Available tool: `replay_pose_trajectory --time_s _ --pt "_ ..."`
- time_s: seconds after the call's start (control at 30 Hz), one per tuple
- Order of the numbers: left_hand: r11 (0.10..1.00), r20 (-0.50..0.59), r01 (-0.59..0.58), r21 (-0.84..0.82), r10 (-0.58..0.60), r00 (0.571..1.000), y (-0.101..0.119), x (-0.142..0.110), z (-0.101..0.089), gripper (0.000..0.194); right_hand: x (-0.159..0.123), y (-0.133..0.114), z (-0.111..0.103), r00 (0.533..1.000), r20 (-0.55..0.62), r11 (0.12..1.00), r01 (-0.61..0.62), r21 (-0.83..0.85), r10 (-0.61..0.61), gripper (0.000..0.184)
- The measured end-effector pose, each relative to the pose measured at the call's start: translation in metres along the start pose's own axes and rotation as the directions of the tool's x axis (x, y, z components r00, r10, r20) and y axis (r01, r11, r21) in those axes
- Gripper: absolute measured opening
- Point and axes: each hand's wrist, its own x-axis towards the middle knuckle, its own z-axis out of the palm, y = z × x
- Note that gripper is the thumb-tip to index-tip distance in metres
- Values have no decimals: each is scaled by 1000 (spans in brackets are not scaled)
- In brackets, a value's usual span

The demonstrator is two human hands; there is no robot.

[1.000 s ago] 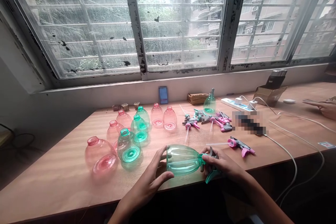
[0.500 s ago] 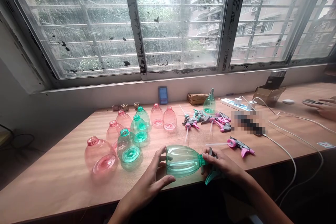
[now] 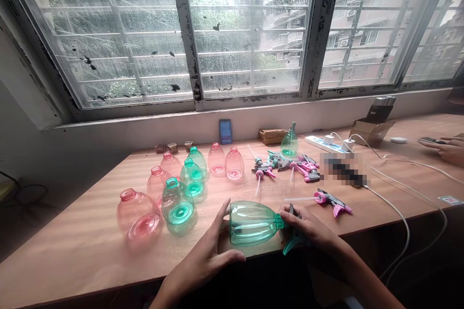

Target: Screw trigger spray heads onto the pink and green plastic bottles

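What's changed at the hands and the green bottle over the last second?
The left hand has opened wider, its thumb dropping away from the translucent green plastic bottle, whose base end dipped slightly. The right hand still grips the green-and-grey plastic spray head at the bottle's neck.

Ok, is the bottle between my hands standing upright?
No, the green bottle is tipped sideways, with its neck pointing toward your right hand.

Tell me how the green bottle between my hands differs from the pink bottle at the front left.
The green bottle is held sideways; the pink bottle stands on the table. The green bottle has a spray head at its neck, in your right hand; the pink bottle's neck is open. Both are see-through, narrowing to the neck.
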Motion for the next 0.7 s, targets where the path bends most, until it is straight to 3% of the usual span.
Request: replay_pose_trajectory --time_s 0.17,0.37,0.53,0.7 --pt "996 -26 21 82 -19 999 1 0 -2 88 0 1 0 1000 -1 1000 -13 9 13 43" --pt "994 29 -24 -103 27 999 -5 2 2 87 -1 -1 1 1000 -20 1000 6 -4 -6 42" --pt "999 17 -12 -49 13 1000 0 0 2 101 1 3 -1 1000 10 1000 20 4 -20 40" --pt "998 -19 30 46 -29 999 3 1 -2 89 2 4 -2 1000 8 999 28 -29 -27 41"
